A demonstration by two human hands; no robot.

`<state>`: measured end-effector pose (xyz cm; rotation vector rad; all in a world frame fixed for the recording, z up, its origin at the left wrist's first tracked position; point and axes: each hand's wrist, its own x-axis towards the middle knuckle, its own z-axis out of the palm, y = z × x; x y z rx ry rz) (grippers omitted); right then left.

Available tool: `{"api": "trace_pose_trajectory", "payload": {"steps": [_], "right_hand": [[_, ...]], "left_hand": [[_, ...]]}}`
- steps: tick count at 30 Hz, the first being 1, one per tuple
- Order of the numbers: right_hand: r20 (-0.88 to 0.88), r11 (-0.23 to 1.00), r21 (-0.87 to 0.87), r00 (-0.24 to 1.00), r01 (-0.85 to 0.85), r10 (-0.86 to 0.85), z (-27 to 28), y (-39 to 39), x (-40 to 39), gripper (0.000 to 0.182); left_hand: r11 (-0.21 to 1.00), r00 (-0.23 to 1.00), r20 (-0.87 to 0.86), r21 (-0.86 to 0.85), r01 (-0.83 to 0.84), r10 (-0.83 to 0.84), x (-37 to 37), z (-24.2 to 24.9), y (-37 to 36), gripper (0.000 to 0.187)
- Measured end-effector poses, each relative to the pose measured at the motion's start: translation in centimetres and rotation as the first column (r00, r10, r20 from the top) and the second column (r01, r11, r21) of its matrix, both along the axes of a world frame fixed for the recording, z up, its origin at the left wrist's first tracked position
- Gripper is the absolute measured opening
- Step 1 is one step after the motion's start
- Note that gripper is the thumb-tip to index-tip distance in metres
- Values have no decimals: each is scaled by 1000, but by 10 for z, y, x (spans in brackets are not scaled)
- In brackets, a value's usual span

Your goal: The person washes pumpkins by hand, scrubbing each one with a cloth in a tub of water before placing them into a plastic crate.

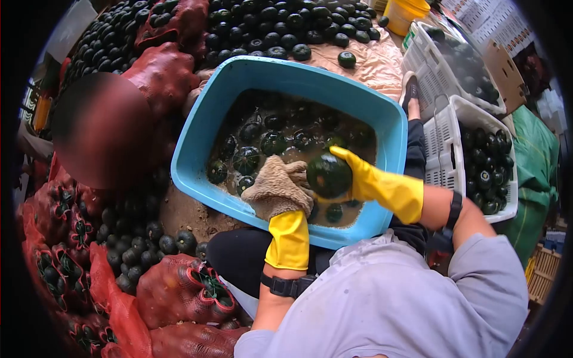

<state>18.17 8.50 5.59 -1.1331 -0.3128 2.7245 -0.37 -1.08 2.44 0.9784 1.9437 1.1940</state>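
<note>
A dark green round squash (329, 175) is held above the murky water of a blue tub (292, 71). My right hand (358, 173), in a yellow rubber glove, grips it from the right with the thumb side over its top. My left hand (289, 200) also has a yellow glove, and a rough brown cloth (276, 186) covers its fingers. Whether that cloth is worn as a mitt or gripped, I cannot make out. It lies against or very close to the left side of the squash. Several more squashes (246, 160) sit partly under water in the tub.
A large squash pile (268, 27) lies beyond the tub. Red mesh sacks (173, 292) crowd the left, with loose squashes (134, 253) among them. White crates (441, 155) of squashes stand at right, beside a green sack (534, 173). A yellow bucket (406, 13) is at the back.
</note>
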Motion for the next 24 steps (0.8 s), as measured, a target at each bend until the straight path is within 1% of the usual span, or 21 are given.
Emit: {"api": "trace_pose_trajectory", "payload": {"steps": [1,2,3,4,6,7,8,9,10,11,12,14,15,16,17,18,19,20,22,23,24], "right_hand": [[58,991,123,996,59,-67,6,20,-6,54],[52,939,178,950,293,-307,14,49,-29,52],[-111,817,526,972,235,-208,21,84,-44,48],[-248,562,778,959,282,-138,28,118,-59,45],[-643,659,455,733,599,-221,88,144,-80,42],[-476,579,692,876,431,-83,78,145,-82,42],[-256,447,867,966,219,24,64,146,-81,43],[16,-100,995,962,11,271,35,146,-59,40],[467,-112,884,835,-455,290,20,126,-49,42],[826,-263,543,452,-797,337,6,106,-39,45],[916,-235,234,132,-944,380,32,67,-29,58],[975,-511,141,31,-848,219,-56,21,16,54],[993,-625,74,-1,-777,119,-88,-3,34,52],[998,-582,-9,26,-813,-51,-121,-20,44,40],[991,-588,-86,-130,-804,33,-164,-14,40,48],[952,-599,-162,-284,-784,113,-165,-9,27,56],[900,-528,-171,-350,-832,260,-162,0,22,72],[899,-451,-137,-302,-882,317,-147,6,18,76],[886,-284,-70,-191,-956,423,-123,14,11,85],[917,-14,76,64,-997,394,-110,7,19,84],[824,190,297,352,-936,444,-113,14,23,83]], "left_hand": [[999,975,218,25,28,-33,-2,4,-1,47],[998,896,439,44,52,-66,-7,9,0,47],[997,765,640,35,73,-79,-13,13,0,48],[995,619,782,14,103,-75,-19,17,1,48],[987,381,925,-47,153,-15,-29,18,0,50],[985,311,950,-76,157,24,-32,15,1,51],[982,270,961,-104,155,60,-33,11,2,52],[987,283,956,-112,113,76,-32,5,6,53],[992,320,944,-107,69,79,-31,-4,10,54],[998,550,834,58,-6,-45,-27,-31,10,43],[984,426,893,-80,-161,142,-23,-23,15,40],[833,93,884,-390,-393,458,-13,19,29,37],[820,127,869,-390,-419,479,-5,43,29,35],[807,113,863,-403,-431,492,-3,43,30,35],[794,96,859,-414,-444,502,-1,44,32,36],[782,79,856,-425,-455,511,-1,44,32,36],[824,124,872,-389,-412,473,-2,36,29,34],[855,116,884,-395,-335,453,-11,35,29,35],[867,151,895,-345,-359,419,-10,19,24,34],[874,194,894,-313,-372,403,-7,17,20,32],[880,249,878,-307,-362,409,-7,15,23,37]]}}
